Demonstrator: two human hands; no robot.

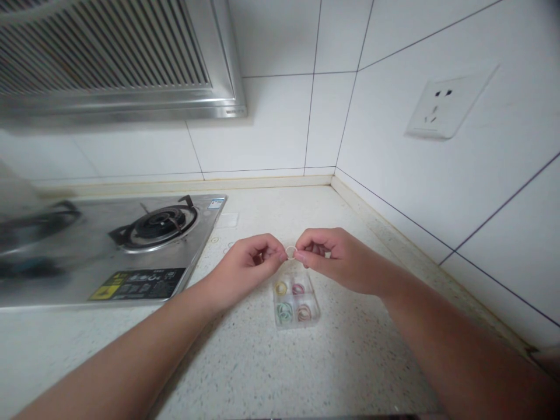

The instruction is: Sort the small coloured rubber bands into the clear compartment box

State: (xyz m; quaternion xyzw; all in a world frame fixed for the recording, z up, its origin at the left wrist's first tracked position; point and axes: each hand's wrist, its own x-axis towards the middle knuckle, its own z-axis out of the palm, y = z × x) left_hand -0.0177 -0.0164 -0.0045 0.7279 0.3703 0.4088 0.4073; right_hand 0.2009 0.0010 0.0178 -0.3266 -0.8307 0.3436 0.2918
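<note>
A small pale ring-shaped band (291, 252) is pinched between both hands above the counter. My left hand (256, 256) grips its left side with thumb and forefinger. On the opposite side my right hand (330, 254) holds it the same way, fingertips a short gap apart from the left ones. Just below the hands stands a clear divided box (296, 325). Its compartments hold yellow bands (280, 288), pink-red bands (298, 289), green bands (284, 312) and brownish bands (304, 313). A few loose bands (214, 240) lie on the counter left of my left hand, partly hidden by it.
A gas stove (100, 233) with black burners fills the left side. By its right edge lies a clear flat lid-like piece (227, 220). A range hood (210, 108) hangs above. Tiled walls meet behind the speckled counter (280, 373), with a socket (446, 108) at right.
</note>
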